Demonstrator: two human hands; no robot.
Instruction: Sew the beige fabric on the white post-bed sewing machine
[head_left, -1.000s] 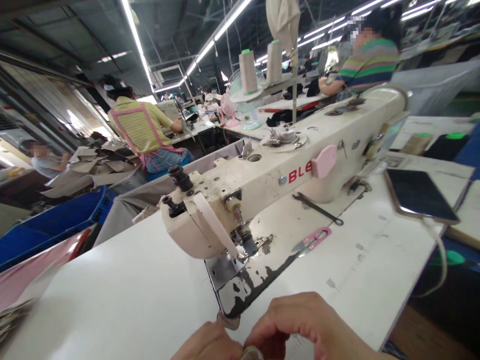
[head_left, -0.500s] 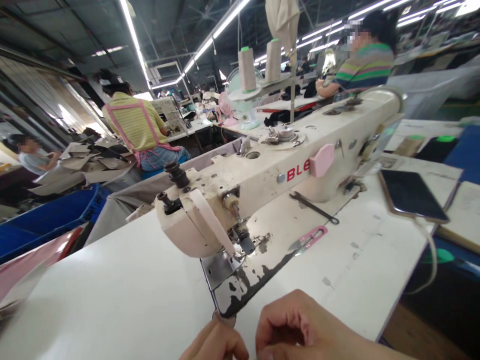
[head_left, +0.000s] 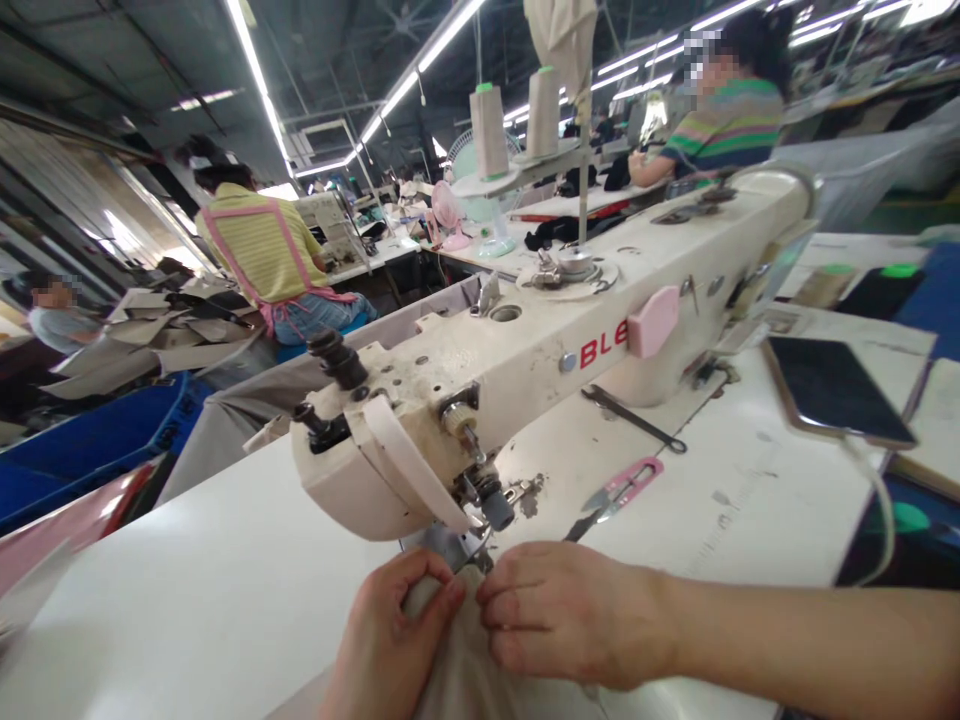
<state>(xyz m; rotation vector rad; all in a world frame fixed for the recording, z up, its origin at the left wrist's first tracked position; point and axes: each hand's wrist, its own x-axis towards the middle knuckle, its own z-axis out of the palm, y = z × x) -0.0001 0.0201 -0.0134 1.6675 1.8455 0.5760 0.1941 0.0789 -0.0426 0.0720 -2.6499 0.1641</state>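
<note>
Fingers of both hands pinch a piece of pale beige fabric (head_left: 457, 660) right at the foot of the sewing machine (head_left: 525, 350): the left hand (head_left: 390, 640) is curled around its upper edge from one side, the right hand (head_left: 570, 620) closed on it from the other, fingertips of the two almost meeting. The cloth is soft and plain, bunched into a ridge between them and falling off the bottom of the view, so its full shape is hidden. It lies on the white table (head_left: 187, 570) just under the needle area, which the knuckles partly cover. Just beyond the right hand lie pink thread snips (head_left: 619, 485), and farther back a dark metal tool (head_left: 634, 418) beside the machine's base. A phone (head_left: 836, 390) with a cable rests near the table's right edge. Two thread cones (head_left: 487, 130) stand behind the machine. Other people sit at benches farther off, one in a yellow striped top (head_left: 255, 250), one in a green striped shirt (head_left: 731, 125).
</note>
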